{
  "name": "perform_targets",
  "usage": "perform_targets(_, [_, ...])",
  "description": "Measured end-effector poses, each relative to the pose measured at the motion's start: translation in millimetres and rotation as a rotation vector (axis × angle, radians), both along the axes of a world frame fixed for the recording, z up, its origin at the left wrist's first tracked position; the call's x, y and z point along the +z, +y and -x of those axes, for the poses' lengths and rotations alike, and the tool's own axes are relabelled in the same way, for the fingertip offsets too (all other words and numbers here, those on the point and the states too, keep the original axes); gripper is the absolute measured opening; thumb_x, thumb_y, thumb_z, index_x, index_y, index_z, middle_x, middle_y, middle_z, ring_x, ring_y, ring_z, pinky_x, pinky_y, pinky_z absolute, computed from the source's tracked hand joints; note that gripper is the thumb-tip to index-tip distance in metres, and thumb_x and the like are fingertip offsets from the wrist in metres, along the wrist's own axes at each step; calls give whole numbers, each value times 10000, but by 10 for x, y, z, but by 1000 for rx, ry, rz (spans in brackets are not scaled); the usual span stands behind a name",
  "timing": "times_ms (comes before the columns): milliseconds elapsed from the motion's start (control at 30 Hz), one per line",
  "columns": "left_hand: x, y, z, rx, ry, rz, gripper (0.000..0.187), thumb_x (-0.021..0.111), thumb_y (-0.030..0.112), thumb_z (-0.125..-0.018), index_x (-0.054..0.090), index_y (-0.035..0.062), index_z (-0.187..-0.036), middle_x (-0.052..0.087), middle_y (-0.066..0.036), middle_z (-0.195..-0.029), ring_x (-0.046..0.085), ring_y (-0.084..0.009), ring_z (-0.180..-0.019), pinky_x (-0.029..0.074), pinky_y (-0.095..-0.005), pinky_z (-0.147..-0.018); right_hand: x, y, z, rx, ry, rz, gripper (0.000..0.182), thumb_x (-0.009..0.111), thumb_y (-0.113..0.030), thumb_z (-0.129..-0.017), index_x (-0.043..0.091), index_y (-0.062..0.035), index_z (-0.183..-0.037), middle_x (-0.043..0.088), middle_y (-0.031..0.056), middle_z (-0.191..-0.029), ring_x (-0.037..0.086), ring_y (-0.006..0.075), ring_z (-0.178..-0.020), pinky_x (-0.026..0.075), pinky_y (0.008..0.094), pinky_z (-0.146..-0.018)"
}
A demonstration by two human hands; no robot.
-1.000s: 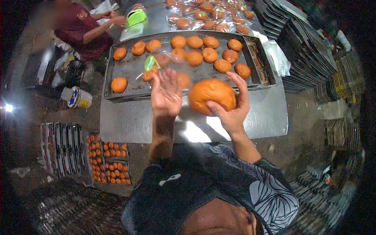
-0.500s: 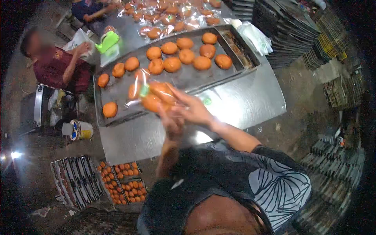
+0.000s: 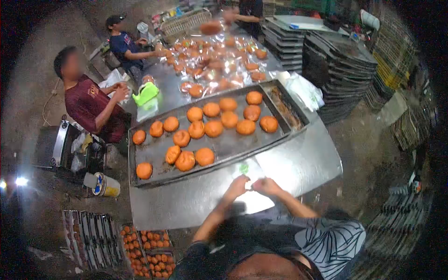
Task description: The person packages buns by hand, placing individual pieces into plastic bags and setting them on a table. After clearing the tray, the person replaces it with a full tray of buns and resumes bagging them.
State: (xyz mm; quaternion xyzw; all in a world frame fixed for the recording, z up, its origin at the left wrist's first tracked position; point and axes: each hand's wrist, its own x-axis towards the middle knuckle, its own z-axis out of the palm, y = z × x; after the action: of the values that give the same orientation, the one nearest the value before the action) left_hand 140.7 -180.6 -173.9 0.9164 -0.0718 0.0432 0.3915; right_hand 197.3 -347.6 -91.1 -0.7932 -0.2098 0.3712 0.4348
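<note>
Near the front edge of the metal table (image 3: 158,205), my left hand (image 3: 237,187) and my right hand (image 3: 267,187) are close together. Both have their fingers pinched at the near edge of a clear plastic bag (image 3: 247,171) with a green print, which lies flat on the table; its outline is hard to see in the glare. Just beyond them sits a large metal tray (image 3: 233,153) holding several round orange-brown buns (image 3: 213,128). At the far end, a blurred brown shape (image 3: 211,28) hangs above a heap of bagged buns (image 3: 205,58).
A person in a maroon shirt (image 3: 91,100) stands at the left, near a bright green object (image 3: 146,94). Two more people are at the far end. Stacked dark trays (image 3: 340,60) and a white plastic bundle (image 3: 303,91) are at right. A bucket (image 3: 109,184) and bun-filled trays (image 3: 156,252) stand at lower left.
The bag of buns that was in my hands has left them. Both hands have moved down and right to the flat bag. A blurred brown shape now appears over the far heap. The view has tilted up.
</note>
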Motion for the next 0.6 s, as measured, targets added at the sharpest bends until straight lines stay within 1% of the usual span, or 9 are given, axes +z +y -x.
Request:
perform_targets(100, [-84, 113, -53, -145, -20, -143, 260, 642, 188, -663, 569, 22, -849, 552, -123, -814, 511, -311, -815, 416, -361, -716, -481, -339, 268, 101, 34, -44, 219, 542, -242, -781, 625, -49, -840, 610, 42, -739, 515, 85, -647, 429, 250, -589])
perform_targets(233, [-69, 199, -135, -126, 207, 140, 224, 536, 174, -772, 588, 16, -921, 598, -127, -800, 564, -264, -740, 438, -326, -693, -479, -160, 340, 107, -116, -188, 233, 517, -235, -784, 599, -47, -895, 609, 45, -765, 531, 113, -647, 435, 258, -615])
perform_targets(333, [307, 73, -39, -100, 535, 447, 334, 471, 285, -847, 546, 42, -1064, 584, -107, -952, 539, -153, -891, 406, -276, -800, -468, -78, 224, 46, -102, -194, 318, 515, -315, -798, 585, -42, -945, 618, 78, -813, 561, 152, -705, 445, 296, -651])
perform_targets(400, [416, 9, 1, -139, 505, 374, 326, 506, 290, -825, 571, 33, -1016, 588, -105, -946, 543, -149, -853, 412, -270, -781, -362, -59, 270, -21, -100, -222, 456, 529, -452, -770, 577, -49, -979, 622, 92, -825, 569, 164, -720, 446, 308, -665])
perform_targets(467, [362, -31, 28, -66, 633, 501, 311, 566, 310, -779, 611, 33, -915, 617, -83, -827, 566, -148, -739, 443, -270, -688, -57, -178, 383, -48, -208, -112, 352, 536, -356, -781, 533, -10, -844, 581, 140, -704, 553, 256, -623, 431, 340, -584])
perform_targets(500, [387, -146, 94, 79, 601, 462, 292, 625, 307, -721, 622, 41, -843, 615, -67, -732, 572, -148, -663, 450, -275, -617, 48, -235, 434, -27, -269, 47, 273, 537, -280, -791, 497, -10, -783, 557, 161, -663, 543, 313, -586, 428, 360, -557])
perform_targets(533, [411, -237, 126, 80, 578, 317, 288, 645, 299, -698, 619, 38, -816, 614, -69, -731, 572, -147, -653, 451, -272, -606, -97, -277, 524, -116, -472, -46, 265, 499, -264, -820, 434, -20, -740, 522, 164, -611, 527, 330, -567, 411, 378, -531])
perform_targets(567, [441, -309, 150, 81, 551, 168, 286, 664, 291, -674, 616, 34, -789, 613, -70, -729, 572, -145, -644, 452, -270, -596, -104, -294, 597, -164, -437, -1, 213, 430, -216, -856, 429, -27, -759, 538, 157, -621, 544, 287, -558, 417, 368, -511])
perform_targets(600, [547, -370, 212, 145, 352, 266, 224, 668, 237, -671, 612, 36, -754, 609, -61, -715, 567, -134, -644, 450, -261, -601, -139, -249, 642, -259, -317, -128, 187, 409, -184, -860, 443, -2, -834, 527, 138, -583, 543, 239, -546, 414, 338, -470])
